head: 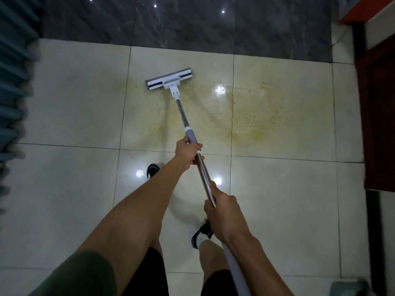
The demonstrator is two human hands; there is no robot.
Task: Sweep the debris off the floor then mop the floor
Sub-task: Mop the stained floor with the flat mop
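We grip the mop [188,133] with both hands: left hand [187,151] wrapped round the grey collar, right hand [222,207] lower on the pole. Its sponge head [170,79] sits flat on the floor [70,99], beside a yellowish stain [252,116].

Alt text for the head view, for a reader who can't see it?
Both hands grip a mop handle, left hand ahead of right hand, with the mop head flat on pale floor tiles. A yellowish speckled stain spreads to its right.
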